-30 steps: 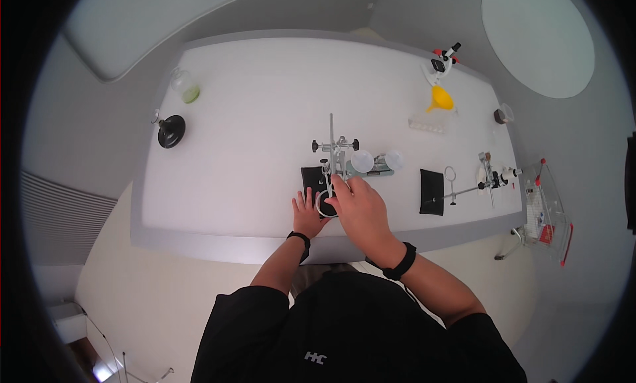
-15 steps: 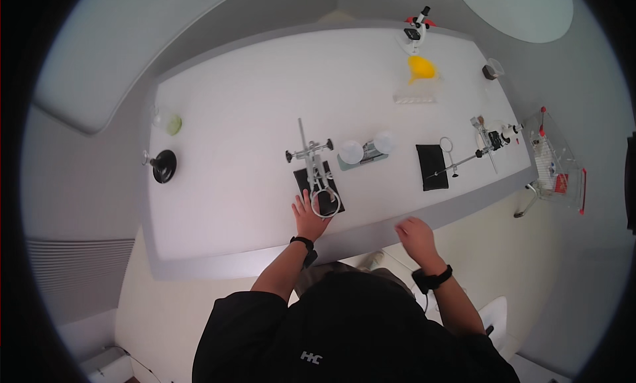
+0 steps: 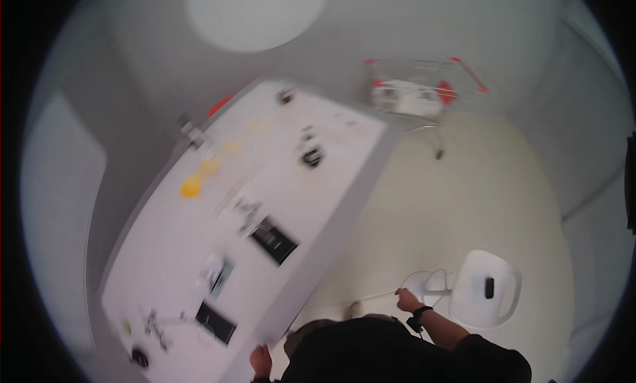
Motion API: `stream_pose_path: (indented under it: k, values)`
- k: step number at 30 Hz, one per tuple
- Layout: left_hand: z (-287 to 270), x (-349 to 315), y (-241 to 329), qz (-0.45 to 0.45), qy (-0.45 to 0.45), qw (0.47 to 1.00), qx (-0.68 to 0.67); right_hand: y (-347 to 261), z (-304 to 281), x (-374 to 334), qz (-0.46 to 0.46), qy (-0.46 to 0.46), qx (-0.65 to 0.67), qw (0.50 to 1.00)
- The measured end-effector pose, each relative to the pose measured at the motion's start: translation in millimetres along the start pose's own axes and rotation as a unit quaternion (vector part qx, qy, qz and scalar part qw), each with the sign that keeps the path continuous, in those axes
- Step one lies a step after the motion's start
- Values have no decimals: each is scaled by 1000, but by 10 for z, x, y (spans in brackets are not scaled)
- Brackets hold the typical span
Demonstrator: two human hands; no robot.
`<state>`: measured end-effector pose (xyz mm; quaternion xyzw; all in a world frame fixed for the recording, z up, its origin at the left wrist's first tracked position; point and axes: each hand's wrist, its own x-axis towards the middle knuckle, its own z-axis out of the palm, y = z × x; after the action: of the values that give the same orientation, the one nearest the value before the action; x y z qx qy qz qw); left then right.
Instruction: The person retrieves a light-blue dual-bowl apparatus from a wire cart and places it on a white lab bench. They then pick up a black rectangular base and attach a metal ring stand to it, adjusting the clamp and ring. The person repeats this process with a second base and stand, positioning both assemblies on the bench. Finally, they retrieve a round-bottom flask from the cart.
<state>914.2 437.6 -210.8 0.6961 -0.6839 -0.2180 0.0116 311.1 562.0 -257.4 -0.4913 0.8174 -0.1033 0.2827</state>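
Observation:
My left hand [image 3: 262, 362] hangs low beside the table's near edge, its fingers curled in with nothing visible in them. Out over the floor, close to the white chair [image 3: 474, 287], is my right hand [image 3: 408, 299], loosely closed with no object showing. Nearest to the left hand on the table [image 3: 165, 250] is a ring stand with a black rectangular base [image 3: 215, 323] and a metal rod with clamps [image 3: 156, 327]. A second black base [image 3: 273, 240] lies farther along, metal clamps [image 3: 248, 214] beside it. Motion blurs the tabletop.
Farther up the table are a yellow funnel [image 3: 191, 187], a white microscope [image 3: 193, 132] and a black-and-white instrument [image 3: 311, 158]. A balance [image 3: 222, 278] sits between the two black bases. A shopping cart [image 3: 411, 98] stands beyond the table's end. A black device [image 3: 489, 287] rests on the chair.
The view has swung right, bringing the chair into sight. My left hand has left the ring stand and dropped beside the table edge. The right hand is now away from the table.

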Motion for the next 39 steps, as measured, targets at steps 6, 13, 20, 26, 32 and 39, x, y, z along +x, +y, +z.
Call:
stream_pose_path:
  k: [6,13,20,26,32,39]
  values:
    - [255,1033,1877,224,-175,943,-173,457,-769,398,53,-163,-35,985]
    - [-125,1988,4318,252,-265,925,-102,1000,-1432,968,123,34,115,985]
    - [804,3253,5739,329,-333,883,44,2196,-1868,1346,216,45,129,967]
    - [862,4217,8045,427,-340,838,3,3251,-2319,1558,75,-77,-195,975]
    - [494,5210,10183,438,-280,854,14,3575,-2651,2401,481,19,400,780]
    - [1038,5946,11265,394,-222,890,58,5046,-3157,3605,180,-239,135,945]
